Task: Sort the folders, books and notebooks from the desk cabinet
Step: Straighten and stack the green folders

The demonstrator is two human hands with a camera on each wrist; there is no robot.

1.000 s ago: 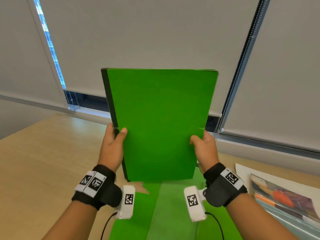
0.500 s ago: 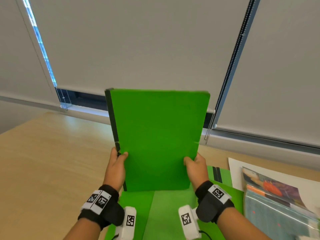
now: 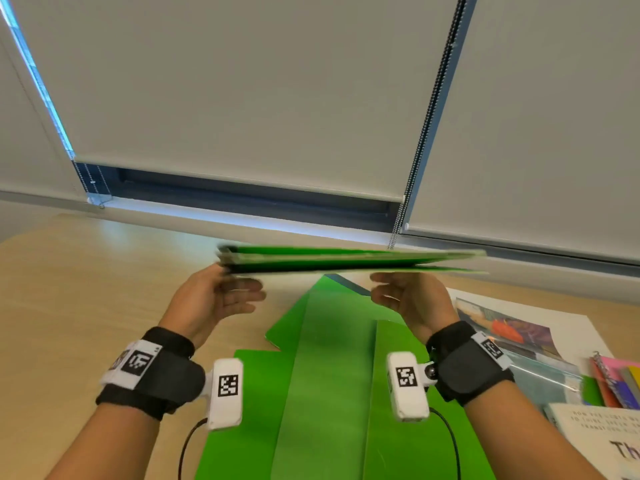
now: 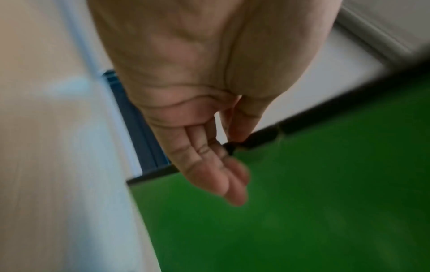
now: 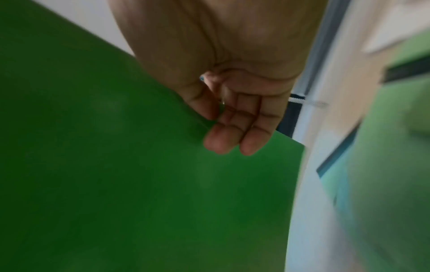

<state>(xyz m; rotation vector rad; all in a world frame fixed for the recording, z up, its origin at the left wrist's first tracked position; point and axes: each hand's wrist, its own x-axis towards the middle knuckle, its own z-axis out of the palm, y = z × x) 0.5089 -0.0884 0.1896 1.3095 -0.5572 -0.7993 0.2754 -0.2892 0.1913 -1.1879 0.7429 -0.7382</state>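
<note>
A green folder [image 3: 346,261] with a black spine hangs nearly flat in the air, seen edge-on above the desk [image 3: 86,306]. My left hand [image 3: 221,296] is under its left end, palm up, fingers extended, thumb at the spine. In the left wrist view the left hand [image 4: 209,165] lies against the folder [image 4: 302,202] at its black edge. My right hand [image 3: 405,299] is beneath the right part, palm up with relaxed fingers. The right wrist view shows the right hand [image 5: 232,128] with thumb and fingers lying on the folder [image 5: 116,165] near its edge. More green folders [image 3: 329,393] lie spread on the desk below.
On the right of the desk lie a picture-covered magazine [image 3: 502,323], a clear plastic sleeve [image 3: 543,379], colourful spiral notebooks [image 3: 616,382] and a white book [image 3: 606,441]. Roller blinds and a window sill close off the far side.
The folder stood upright, gripped at both lower sides; it has tipped away to lie nearly flat and lower. Both hands have turned palm up beneath it and loosened their hold.
</note>
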